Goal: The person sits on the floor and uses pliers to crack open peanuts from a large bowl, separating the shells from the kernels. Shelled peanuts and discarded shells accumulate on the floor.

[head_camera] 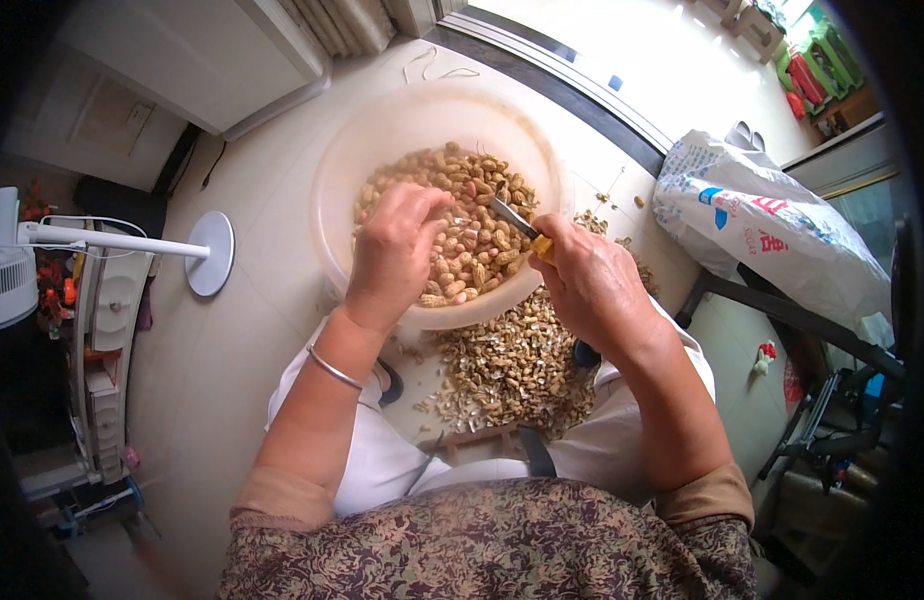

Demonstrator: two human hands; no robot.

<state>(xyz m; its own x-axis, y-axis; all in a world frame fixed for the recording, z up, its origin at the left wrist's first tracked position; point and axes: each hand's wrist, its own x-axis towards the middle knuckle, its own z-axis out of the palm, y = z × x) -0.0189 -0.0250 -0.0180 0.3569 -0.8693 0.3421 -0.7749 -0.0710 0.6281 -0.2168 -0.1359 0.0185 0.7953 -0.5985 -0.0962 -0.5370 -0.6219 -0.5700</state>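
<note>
A wide translucent plastic basin stands on the floor before me, with unshelled peanuts and some pink kernels inside. My right hand, at the basin's right rim, grips a metal tool with a yellow handle. Its narrow metal end points up and left over the peanuts; its exact kind is unclear. By its tip is a darker piece of shell. Above the basin's left half, my left hand has its fingers bent and thumb near them. Whether anything is between those fingertips is hidden.
Broken peanut shells lie heaped between my legs, below the basin. A white woven sack rests on a dark frame at right. A white fan with a round base lies at left. A sliding-door track crosses behind.
</note>
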